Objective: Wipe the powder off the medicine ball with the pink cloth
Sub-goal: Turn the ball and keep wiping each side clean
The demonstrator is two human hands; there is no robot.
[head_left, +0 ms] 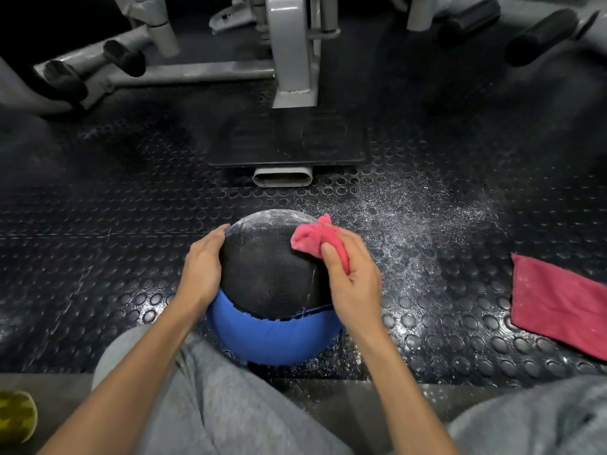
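Observation:
A black and blue medicine ball (269, 277) stands on the studded rubber floor between my knees. White powder coats its far top edge, while the near black panel looks mostly dark. My left hand (202, 264) rests flat against the ball's left side, fingers spread over the curve. My right hand (351, 277) grips a bunched pink cloth (310, 239) and holds it against the ball's upper right side.
A second pink cloth (558, 300) lies flat on the floor at the right. Spilled powder (417, 208) dusts the mat beyond the ball. A grey gym machine frame (292, 54) and its black footplate (289, 139) stand ahead. A yellow-green object (16, 415) sits at lower left.

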